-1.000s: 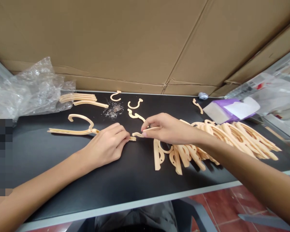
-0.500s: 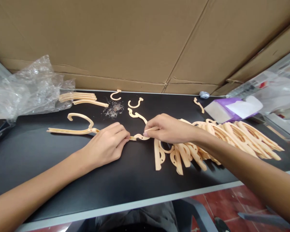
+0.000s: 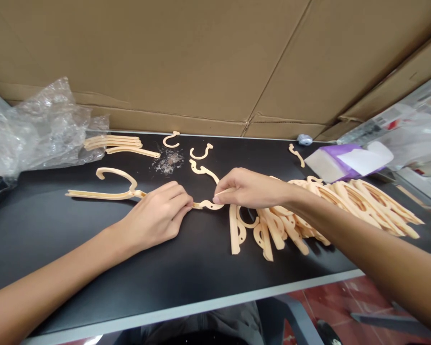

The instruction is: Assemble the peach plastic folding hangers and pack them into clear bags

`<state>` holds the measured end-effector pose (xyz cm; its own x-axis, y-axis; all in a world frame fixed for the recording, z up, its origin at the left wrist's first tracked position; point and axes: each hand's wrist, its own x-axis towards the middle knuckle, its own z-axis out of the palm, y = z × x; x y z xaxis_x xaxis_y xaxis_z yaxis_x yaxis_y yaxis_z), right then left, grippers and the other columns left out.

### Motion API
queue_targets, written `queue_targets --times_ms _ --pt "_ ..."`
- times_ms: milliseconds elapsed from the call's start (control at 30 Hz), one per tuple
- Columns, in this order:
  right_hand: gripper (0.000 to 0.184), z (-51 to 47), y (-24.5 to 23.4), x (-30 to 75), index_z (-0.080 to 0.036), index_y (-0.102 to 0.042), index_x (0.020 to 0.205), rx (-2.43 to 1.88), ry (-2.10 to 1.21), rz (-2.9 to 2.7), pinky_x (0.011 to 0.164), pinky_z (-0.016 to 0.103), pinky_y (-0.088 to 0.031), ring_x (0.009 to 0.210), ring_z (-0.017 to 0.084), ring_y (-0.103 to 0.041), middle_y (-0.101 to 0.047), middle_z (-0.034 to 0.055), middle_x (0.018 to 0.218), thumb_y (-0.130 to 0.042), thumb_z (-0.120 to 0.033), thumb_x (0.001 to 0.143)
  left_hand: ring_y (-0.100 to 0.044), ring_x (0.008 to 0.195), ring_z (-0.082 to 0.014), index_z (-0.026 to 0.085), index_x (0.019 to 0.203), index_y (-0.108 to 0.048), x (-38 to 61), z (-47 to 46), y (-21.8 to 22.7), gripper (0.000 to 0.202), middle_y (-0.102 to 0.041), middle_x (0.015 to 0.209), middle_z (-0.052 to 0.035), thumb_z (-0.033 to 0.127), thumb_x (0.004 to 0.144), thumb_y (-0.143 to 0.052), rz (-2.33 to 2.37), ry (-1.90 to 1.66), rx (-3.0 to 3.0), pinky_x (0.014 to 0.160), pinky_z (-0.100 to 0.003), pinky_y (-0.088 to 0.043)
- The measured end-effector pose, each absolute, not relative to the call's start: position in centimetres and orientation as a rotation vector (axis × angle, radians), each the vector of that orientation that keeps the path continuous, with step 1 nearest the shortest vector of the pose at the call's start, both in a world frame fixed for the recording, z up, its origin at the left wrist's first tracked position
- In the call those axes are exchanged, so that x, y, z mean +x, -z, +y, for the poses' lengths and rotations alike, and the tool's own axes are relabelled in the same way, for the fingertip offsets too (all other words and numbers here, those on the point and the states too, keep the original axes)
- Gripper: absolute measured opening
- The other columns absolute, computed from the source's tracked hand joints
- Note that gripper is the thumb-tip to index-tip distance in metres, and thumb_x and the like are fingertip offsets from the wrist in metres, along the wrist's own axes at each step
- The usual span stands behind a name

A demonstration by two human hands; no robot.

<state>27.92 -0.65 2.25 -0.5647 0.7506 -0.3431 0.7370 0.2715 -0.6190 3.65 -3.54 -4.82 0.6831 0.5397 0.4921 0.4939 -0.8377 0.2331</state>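
The left hand is closed down over a cream-coloured hanger, which lies along the black surface; its hooked part rises at 10 o'clock from that hand, one arm runs out at 9 o'clock, and a short end pokes out at 3 o'clock. There it meets a curved piece pinched between thumb and fingers of the right hand; whether the two are joined, I cannot tell. From the left hand, one loose hook lies at 12 o'clock, another hook at 1, and stacked strips at 11, partly under clear plastic. From the right hand, a notched arm lies at 10 o'clock, a small piece at 2, and a row of overlapping parts spreads between 3 and 6.
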Motion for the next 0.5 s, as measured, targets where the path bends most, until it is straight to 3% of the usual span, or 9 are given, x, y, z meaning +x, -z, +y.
queue_targets --times_ms 133,367,500 --pt "0.021 -0.4 -2.4 27.3 -0.016 -0.073 0.072 -1.521 -1.265 -2.453 0.058 0.027 -0.030 0.060 0.010 -0.039 -0.051 -0.0038 0.062 -0.062 -0.031 0.083 -0.061 0.079 -0.0187 0.013 0.090 -0.065 3.6 -3.4 4.9 0.016 -0.068 0.084 -0.0078 0.012 0.099 -0.052 0.823 -0.889 2.795 0.072 -0.032 -0.054" --pt "0.020 -0.4 -3.3 26.3 -0.017 -0.073 0.072 -1.524 -1.068 -2.618 0.059 0.028 -0.032 0.062 0.012 -0.046 -0.058 -0.0018 0.065 -0.061 -0.027 0.084 -0.061 0.079 -0.0180 0.015 0.090 -0.066 3.5 -3.4 4.7 0.018 -0.068 0.084 -0.0069 0.013 0.099 -0.051 0.820 -0.874 2.796 0.071 -0.031 -0.053" --pt "0.019 0.2 -3.2 26.6 -0.016 -0.075 0.074 -1.473 -1.192 -2.597 0.060 0.027 -0.033 0.063 0.012 -0.047 -0.059 -0.0018 0.066 -0.064 -0.029 0.082 -0.062 0.079 -0.0180 0.015 0.090 -0.066 3.5 -3.4 4.6 0.019 -0.068 0.084 -0.0069 0.014 0.099 -0.050 0.825 -0.859 2.801 0.072 -0.031 -0.053"
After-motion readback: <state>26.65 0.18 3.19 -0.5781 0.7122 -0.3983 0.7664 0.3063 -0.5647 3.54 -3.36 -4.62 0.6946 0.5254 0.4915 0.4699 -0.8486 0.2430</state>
